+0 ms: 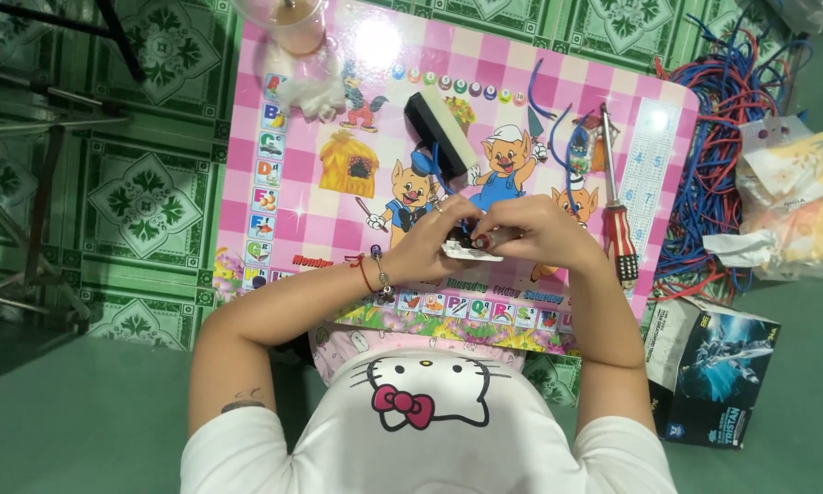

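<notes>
Both my hands meet over the near edge of a small pink cartoon-printed table (311,197). My left hand (430,240) and my right hand (539,229) together grip a small white and black part (471,245), perhaps an electrical fitting. A blue wire (441,169) runs up from it toward a black and white block (439,131) lying on the table. My fingers hide most of the part. A red thread and a bead bracelet circle my left wrist.
A red and black screwdriver (617,229) lies right of my right hand. A heap of red and blue wires (718,137) covers the floor at right, beside plastic bags (796,210) and a dark box (718,370). A plastic cup (292,23) stands at the table's far edge.
</notes>
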